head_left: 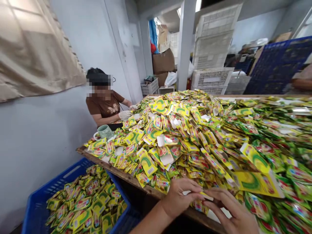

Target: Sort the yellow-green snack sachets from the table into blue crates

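Closest up, left hand curled over the near edge of the table, fingertips pressed together on a thin yellow-and-white packet. Right hand just beside it, coming in from the right, fingers long and slightly spread, tips touching the packet's other end. Honestly can't tell whether actually gripping or only resting there. Packet lying more or less flat, long axis left to right, bridging the small gap between the two sets of fingertips, with the left hand the nearer and firmer of the pair. Right behind, touching it, a massive heap of the same green-and-yellow sachets, covering pretty much the whole tabletop. One bigger flat carton poking out just right of the fingers. Down to the left, below table level, a blue crate loaded with more of them. Further along the left side, a co-worker in a brown shirt, gloved hands at the heap's far corner, green mug near the elbow. Way back, stacked white crates.
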A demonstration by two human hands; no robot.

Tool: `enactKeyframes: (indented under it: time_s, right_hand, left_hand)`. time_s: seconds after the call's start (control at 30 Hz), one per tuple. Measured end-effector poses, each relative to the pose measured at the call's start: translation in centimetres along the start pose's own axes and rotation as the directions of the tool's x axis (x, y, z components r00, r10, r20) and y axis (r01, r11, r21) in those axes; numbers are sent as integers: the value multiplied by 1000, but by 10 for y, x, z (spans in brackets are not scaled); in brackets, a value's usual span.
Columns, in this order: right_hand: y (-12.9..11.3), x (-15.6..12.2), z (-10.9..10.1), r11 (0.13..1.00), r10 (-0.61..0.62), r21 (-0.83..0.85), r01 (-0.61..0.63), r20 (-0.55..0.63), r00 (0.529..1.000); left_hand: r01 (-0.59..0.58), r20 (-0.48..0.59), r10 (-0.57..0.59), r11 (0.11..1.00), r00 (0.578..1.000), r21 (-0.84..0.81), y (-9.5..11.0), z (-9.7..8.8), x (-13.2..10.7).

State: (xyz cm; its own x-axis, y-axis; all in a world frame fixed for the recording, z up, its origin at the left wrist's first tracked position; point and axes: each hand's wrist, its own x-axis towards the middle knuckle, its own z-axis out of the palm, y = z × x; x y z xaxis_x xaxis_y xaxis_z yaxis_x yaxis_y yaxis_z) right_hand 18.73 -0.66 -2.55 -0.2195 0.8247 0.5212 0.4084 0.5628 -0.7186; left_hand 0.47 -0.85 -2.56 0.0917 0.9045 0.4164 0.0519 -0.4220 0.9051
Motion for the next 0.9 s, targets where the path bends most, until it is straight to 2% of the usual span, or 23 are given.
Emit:
enactKeyframes:
  time_s: [0.07, 0.13, 0.2, 0.27, 0.33, 0.4, 0.47, 0.53, 0.57, 0.6, 0.67, 0.7, 0.73, 0.77, 0.8, 0.83, 0.87, 0.9]
  right_hand:
    - [-11, -12, 4, 999, -7, -43, 5, -43, 999]
    - [-26, -25, 11, 998, 37, -56, -41, -73, 997]
    - [-36, -34, 18, 992, 99, -63, -108, -125, 987]
    - [-39, -38, 19, 989, 132, -57, -137, -79, 988]
    - [-33, -36, 8, 981, 152, -118, -157, -43, 987]
    - [-19, -33, -14, 934, 189, -286, -213, -111, 976]
    - [5, -28, -41, 836, 228, -448, -316, -240, 943]
    - [34, -26, -62, 802, 251, -482, -352, -262, 932]
    - [48, -26, -70, 782, 261, -519, -344, -228, 938]
    - [60, -27, -75, 747, 266, -584, -317, -174, 948]
    - [76, -30, -78, 678, 278, -688, -259, -86, 957]
    - [79, -31, -77, 659, 291, -710, -247, -63, 955]
    - [78, -31, -75, 662, 318, -699, -268, -62, 946]
    - [74, -29, -71, 684, 365, -660, -310, -59, 929]
    - [66, -24, -64, 720, 419, -598, -352, -29, 908]
    - [53, -16, -54, 762, 465, -519, -388, 22, 885]
    - [39, -6, -41, 816, 473, -431, -385, 114, 874]
    - [22, 7, -24, 891, 404, -328, -314, 255, 878]
  left_hand:
    - [-20, 103, 16, 999, 995, 38, 6, -4, -9]
    - [-51, 180, 31, 993, 983, 105, 7, -9, -19]
    - [-80, 210, 40, 980, 977, 182, 1, -9, -24]
    - [-86, 221, 30, 964, 975, 251, -4, -6, -24]
    - [-52, 163, 0, 946, 987, 318, 1, -5, -22]
    - [44, -15, -42, 920, 999, 389, 16, -17, -24]
    - [180, -249, -69, 871, 966, 457, 35, -51, -36]
    - [317, -425, -65, 768, 903, 557, 48, -108, -61]
    - [385, -472, -61, 674, 880, 630, 51, -142, -79]
    - [466, -519, -59, 533, 853, 706, 53, -177, -99]
    - [615, -602, -124, 197, 789, 764, 55, -240, -140]
    - [656, -654, -57, 70, 755, 751, 55, -261, -157]
    - [691, -691, 4, -8, 723, 722, 55, -273, -171]
    - [716, -712, 79, -19, 697, 698, 54, -275, -178]
    - [718, -715, 136, 32, 686, 695, 52, -268, -178]
    - [691, -702, 156, 124, 695, 712, 48, -253, -170]
    - [618, -662, 159, 253, 733, 745, 44, -232, -156]
    - [496, -576, 135, 375, 807, 783, 39, -208, -138]
